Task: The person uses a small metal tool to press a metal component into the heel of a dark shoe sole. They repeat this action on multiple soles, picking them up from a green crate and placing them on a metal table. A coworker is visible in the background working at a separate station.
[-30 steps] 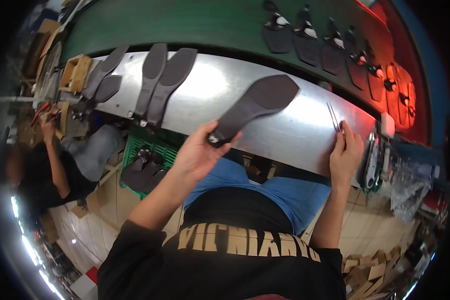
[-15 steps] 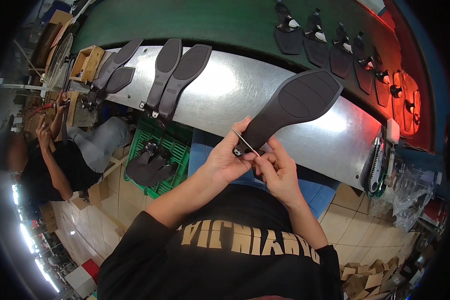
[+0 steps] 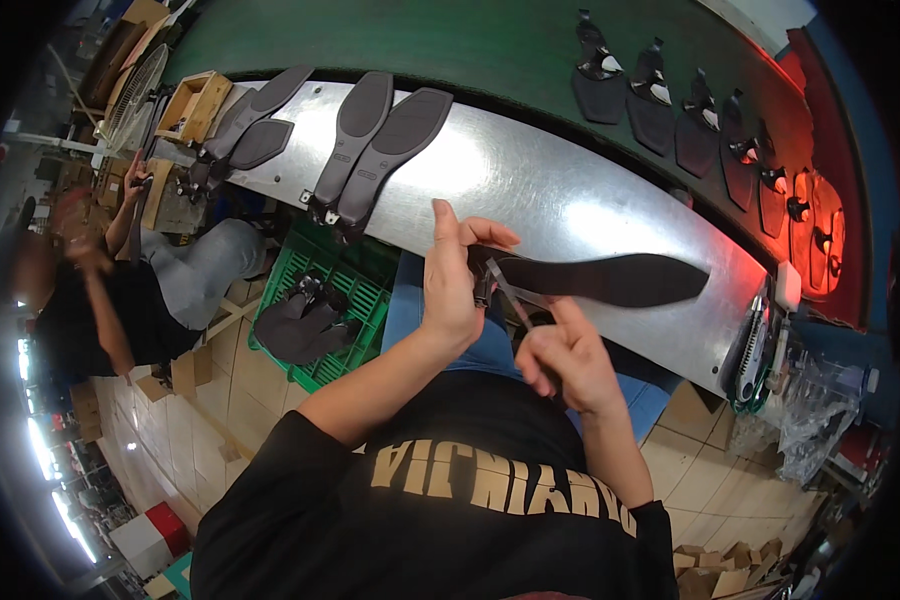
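Note:
My left hand grips the heel end of a dark sandal sole, thumb up and fingers behind it. The sole points right above the metal bench, turned so that its edge and one dark face show. My right hand is closed on a thin grey strip-like tool, its far end at the heel beside my left hand. Whether that is a blade or a strap I cannot make out. Two dark soles lie side by side on the bench, left of my hands.
The metal bench borders a green conveyor belt carrying a row of sandals toward a red-lit opening. A green crate holds dark sandals below. A utility knife hangs at the bench's right end. A co-worker sits left.
The sole has tipped from showing its broad underside to nearly edge-on, its toe swinging down and right. My left thumb has risen, and my right hand has moved slightly down and right.

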A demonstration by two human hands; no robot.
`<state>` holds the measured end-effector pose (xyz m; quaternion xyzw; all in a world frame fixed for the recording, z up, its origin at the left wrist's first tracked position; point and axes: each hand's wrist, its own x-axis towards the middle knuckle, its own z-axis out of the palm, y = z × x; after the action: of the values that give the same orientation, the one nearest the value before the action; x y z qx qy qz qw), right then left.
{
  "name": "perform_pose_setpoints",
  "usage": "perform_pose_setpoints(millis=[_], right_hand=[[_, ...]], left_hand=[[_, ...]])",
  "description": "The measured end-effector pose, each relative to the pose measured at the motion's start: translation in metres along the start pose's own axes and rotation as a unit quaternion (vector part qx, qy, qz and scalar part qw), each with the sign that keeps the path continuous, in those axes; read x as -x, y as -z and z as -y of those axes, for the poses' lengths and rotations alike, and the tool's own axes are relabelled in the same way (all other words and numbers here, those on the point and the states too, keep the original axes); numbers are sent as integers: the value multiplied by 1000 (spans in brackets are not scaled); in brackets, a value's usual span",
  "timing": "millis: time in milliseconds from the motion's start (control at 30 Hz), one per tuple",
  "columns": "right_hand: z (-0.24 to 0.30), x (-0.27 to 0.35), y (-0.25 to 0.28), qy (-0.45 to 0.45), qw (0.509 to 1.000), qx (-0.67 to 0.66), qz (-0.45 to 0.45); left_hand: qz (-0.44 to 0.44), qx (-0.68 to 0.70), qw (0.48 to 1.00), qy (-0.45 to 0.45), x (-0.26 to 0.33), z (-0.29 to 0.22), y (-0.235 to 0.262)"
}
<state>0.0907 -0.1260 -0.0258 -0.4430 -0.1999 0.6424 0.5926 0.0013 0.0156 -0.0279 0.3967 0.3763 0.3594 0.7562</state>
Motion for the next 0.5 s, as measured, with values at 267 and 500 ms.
perform_pose_setpoints(millis=[267,500], right_hand=[[-13,-5,-13,-2,984,-173,-37],[10,4,-13,-8,994,68,-82]], left_hand=[[50,-127,987,-84,5,-2,3],[-9,-13,1000,-9,-4,-4,7]])
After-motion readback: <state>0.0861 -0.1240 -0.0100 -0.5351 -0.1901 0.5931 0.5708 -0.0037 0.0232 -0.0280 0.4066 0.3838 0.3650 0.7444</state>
